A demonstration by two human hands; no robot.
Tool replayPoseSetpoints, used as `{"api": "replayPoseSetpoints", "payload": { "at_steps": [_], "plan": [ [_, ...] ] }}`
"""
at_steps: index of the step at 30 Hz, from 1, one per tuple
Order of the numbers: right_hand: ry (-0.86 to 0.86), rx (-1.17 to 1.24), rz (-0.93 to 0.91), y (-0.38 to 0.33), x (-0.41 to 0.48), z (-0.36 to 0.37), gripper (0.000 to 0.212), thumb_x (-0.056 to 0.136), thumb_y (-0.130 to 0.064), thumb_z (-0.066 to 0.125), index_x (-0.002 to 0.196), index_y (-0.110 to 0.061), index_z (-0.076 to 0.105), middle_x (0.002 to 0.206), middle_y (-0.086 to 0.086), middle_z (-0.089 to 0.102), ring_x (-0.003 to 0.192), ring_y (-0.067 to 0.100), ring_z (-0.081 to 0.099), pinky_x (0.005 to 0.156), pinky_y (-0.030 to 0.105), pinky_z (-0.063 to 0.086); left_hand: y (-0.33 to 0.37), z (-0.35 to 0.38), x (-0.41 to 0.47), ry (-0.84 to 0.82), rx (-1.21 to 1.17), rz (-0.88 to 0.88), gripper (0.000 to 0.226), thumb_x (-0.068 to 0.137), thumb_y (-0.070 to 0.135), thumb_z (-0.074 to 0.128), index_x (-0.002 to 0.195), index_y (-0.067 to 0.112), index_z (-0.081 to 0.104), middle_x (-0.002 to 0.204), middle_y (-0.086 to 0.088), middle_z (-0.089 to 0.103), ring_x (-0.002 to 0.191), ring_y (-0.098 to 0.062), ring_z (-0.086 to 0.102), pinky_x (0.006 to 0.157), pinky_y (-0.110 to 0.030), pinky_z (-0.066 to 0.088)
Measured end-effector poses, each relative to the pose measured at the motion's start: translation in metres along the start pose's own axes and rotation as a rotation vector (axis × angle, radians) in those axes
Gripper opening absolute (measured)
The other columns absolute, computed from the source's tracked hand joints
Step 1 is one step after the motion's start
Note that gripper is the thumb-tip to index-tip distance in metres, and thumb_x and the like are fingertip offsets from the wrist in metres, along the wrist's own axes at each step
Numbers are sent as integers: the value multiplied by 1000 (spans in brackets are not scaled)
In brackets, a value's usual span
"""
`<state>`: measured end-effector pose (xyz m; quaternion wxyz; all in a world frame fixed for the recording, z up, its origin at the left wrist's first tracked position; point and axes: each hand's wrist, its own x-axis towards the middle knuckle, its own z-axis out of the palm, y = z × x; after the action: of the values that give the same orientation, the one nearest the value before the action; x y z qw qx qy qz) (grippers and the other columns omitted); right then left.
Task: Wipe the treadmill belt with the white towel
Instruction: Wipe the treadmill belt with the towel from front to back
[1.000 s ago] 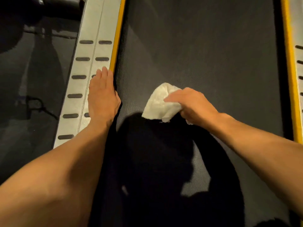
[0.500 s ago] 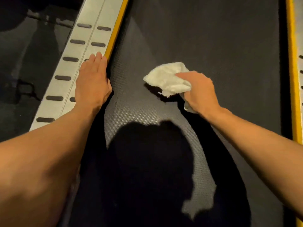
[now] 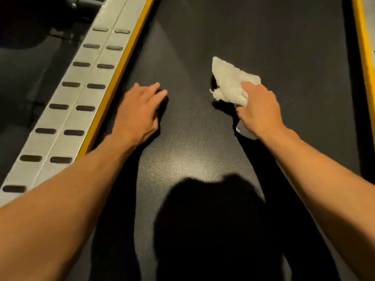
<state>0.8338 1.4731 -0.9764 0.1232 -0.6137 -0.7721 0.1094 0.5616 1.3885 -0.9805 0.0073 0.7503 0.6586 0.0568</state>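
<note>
The left hand (image 3: 140, 110) had moved off the rail (image 3: 67, 110) and was spread open over the belt (image 3: 203, 142). The right hand (image 3: 257, 110) gripped the towel (image 3: 229, 82), now farther right at mid-belt.

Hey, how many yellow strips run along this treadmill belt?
2. The left yellow strip runs between the belt and the silver side rail, its near end hidden under the left arm; the right yellow strip borders the belt's right edge.
</note>
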Motion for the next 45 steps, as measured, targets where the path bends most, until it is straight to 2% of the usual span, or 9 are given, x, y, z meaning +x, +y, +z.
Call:
{"api": "replayPoseSetpoints", "payload": {
  "at_steps": [6,10,13,20,23,26,33,40,45],
  "plan": [
    [-299,34,-328,-8,-80,-17,43,67,3,52,90,-32,61,77,-14,48,76,20,49,63,28,36,45,-12,16,-350,6,-116,47,97,25,40,144,28,38,145,-10,35,126,-37,36,100,-53,41],
    [-62,75,-78,27,-46,-38,19,73,-4,52,76,-22,57,77,-4,58,74,23,55,60,32,43,41,-15,30,-543,71,-88,54,97,43,43,147,27,29,145,-13,30,130,-38,36,102,-57,39],
    [-110,87,42,44,-43,-33,29,76,-16,62,103,-23,59,102,6,61,93,31,56,73,37,49,52,-13,28,-639,88,-184,62,100,41,40,153,28,10,160,-10,-1,146,-38,8,110,-63,24],
    [-262,61,-87,2,-105,-21,51,71,1,55,109,-31,65,101,-1,64,100,26,57,73,32,44,73,-10,6,-545,41,-262,59,100,33,38,151,27,11,159,-12,3,143,-43,9,108,-65,24],
    [-136,-124,44,29,-79,-43,38,69,-6,58,98,-29,66,87,-2,68,92,29,64,71,32,41,81,-13,-4,-545,54,-239,52,100,40,38,146,21,22,152,-19,18,138,-44,21,105,-62,30],
    [-29,-59,216,63,-68,-58,43,76,-8,55,113,-30,62,102,4,68,98,35,59,82,38,39,90,-20,-2,-568,19,-222,45,98,47,39,136,23,34,142,-21,31,131,-43,32,98,-56,38],
    [-245,80,-115,28,-132,-31,39,79,-11,53,105,-38,63,92,-10,58,87,16,56,74,30,47,101,-17,-8,-636,88,-194,67,95,60,30,151,41,-1,157,-26,0,142,-50,8,111,-56,23],
    [-5,8,243,97,-85,-61,27,74,-3,54,93,-19,65,89,5,65,83,30,61,61,29,37,103,-20,-6,-656,101,-188,75,91,64,39,151,42,0,156,-27,2,141,-49,11,110,-56,26],
    [-163,14,42,61,-163,-47,26,67,1,49,80,-20,55,79,-1,60,73,28,57,58,40,49,104,-22,-2,-675,88,-195,79,88,64,45,151,42,3,155,-28,6,140,-51,15,106,-56,31]
  ]
}}
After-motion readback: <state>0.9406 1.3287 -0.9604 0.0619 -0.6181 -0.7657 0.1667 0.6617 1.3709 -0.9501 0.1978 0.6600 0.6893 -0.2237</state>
